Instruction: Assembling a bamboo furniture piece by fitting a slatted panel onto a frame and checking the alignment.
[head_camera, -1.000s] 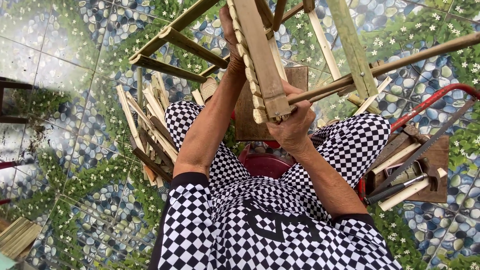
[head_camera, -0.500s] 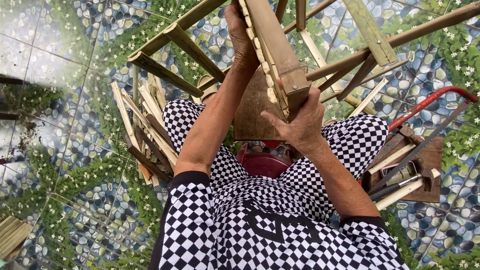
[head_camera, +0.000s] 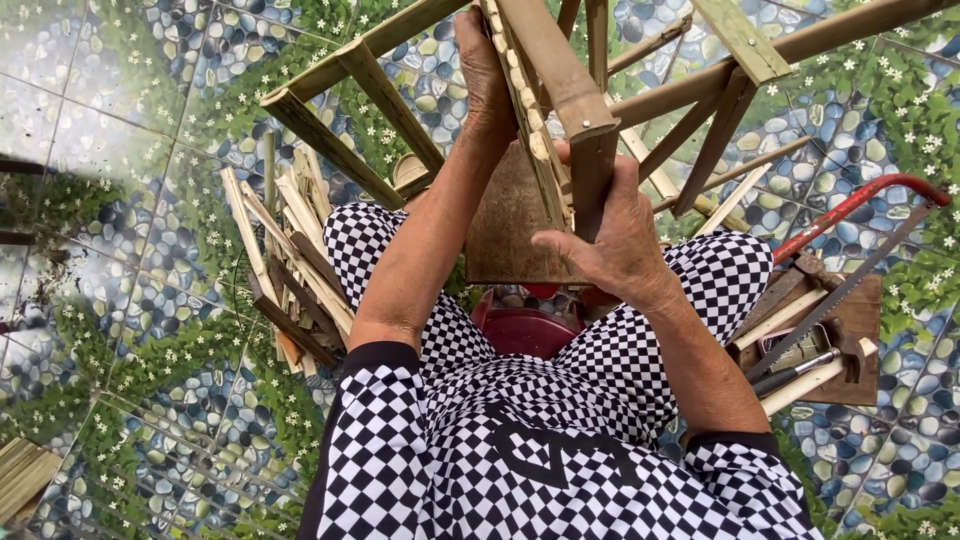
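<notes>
Your right hand (head_camera: 612, 240) is clamped on the lower end of the bamboo frame (head_camera: 560, 90), fingers wrapped round its post. Your left hand (head_camera: 485, 75) grips the same frame higher up, above the red stool (head_camera: 525, 330).

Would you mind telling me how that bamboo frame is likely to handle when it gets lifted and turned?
The bamboo frame probably feels stiff, since its poles are braced by cross pieces. It seems light for its size: the left hand and right hand hold it up. Being open and wide, it may swing awkwardly.
</notes>
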